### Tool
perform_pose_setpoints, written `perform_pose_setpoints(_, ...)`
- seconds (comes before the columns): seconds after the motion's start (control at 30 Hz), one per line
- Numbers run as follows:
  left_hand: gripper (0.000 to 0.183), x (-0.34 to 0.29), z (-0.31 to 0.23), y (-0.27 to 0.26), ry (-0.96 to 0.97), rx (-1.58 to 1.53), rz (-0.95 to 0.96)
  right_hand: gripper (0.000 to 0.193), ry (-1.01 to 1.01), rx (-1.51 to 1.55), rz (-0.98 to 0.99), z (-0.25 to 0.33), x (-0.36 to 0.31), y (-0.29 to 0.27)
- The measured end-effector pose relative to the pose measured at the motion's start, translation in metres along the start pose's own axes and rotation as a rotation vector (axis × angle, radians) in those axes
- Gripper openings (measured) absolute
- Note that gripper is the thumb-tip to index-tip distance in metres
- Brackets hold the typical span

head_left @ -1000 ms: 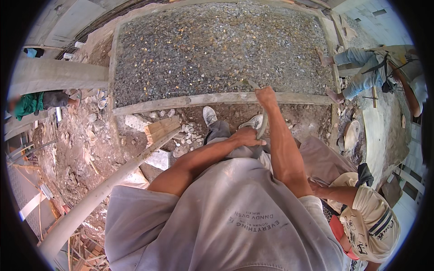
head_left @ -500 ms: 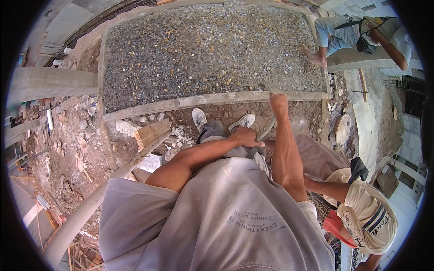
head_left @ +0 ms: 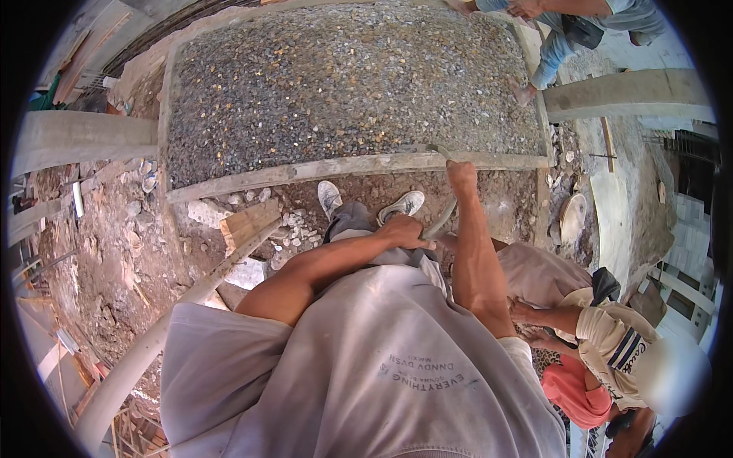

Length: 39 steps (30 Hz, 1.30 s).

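A thick grey-green hose runs between my two hands. My right hand grips it above the near board, knuckles up, with the arm stretched forward. The hose's far end curves over the board and lies on the gravel. Closer to my body, my left hand is closed round the hose at waist height. The bed of wet-looking gravel lies ahead, edged by a wooden form board. Whether the hose's tip sinks into the gravel cannot be made out.
A co-worker in blue trousers stands barefoot at the far right corner of the bed. Other people are close on my right. Rubble, a wood block and a long pale pole lie left. Concrete beams flank the bed.
The co-worker at the far right has moved farther away and leans over the bed's edge, hands lowered. People at my right have shifted. My hands keep their hold on the hose.
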State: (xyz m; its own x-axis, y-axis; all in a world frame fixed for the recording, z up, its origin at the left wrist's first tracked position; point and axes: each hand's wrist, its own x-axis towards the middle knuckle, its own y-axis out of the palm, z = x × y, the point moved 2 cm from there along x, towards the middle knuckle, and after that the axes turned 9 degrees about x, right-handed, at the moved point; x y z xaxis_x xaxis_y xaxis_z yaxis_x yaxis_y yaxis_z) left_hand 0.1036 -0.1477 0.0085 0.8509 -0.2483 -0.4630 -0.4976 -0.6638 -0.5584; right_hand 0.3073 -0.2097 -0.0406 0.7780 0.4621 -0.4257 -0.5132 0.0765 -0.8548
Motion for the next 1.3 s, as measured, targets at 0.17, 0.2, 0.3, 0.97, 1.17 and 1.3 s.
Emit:
perform_pose_setpoints(0.17, 0.073, -0.008, 0.012, 0.0, -0.04, -0.015, 0.069, 0.038, -0.193, -0.204, 0.133, 0.036, 0.002, 0.009)
perform_pose_setpoints(0.2, 0.072, -0.009, 0.013, -0.002, -0.05, -0.021, 0.071, 0.039, -0.103, -0.085, 0.081, 0.027, 0.01, 0.018)
perform_pose_setpoints(0.3, 0.07, -0.008, 0.021, 0.001, -0.087, -0.041, 0.036, 0.04, 0.18, 0.218, -0.024, 0.028, 0.013, 0.017)
perform_pose_setpoints(0.97, 0.056, -0.005, 0.049, 0.005, -0.169, -0.004, 0.014, 0.029, 0.42, 1.061, -0.225, 0.033, -0.037, -0.025)
perform_pose_setpoints(1.17, 0.054, -0.023, 0.063, 0.003, -0.228, -0.024, 0.077, 0.025, 0.433, 1.117, -0.126, 0.048, -0.044, -0.006)
perform_pose_setpoints(1.3, 0.05, -0.031, 0.076, 0.01, -0.274, -0.06, 0.041, 0.027, 0.427, 1.108, -0.12, 0.067, -0.042, 0.002)
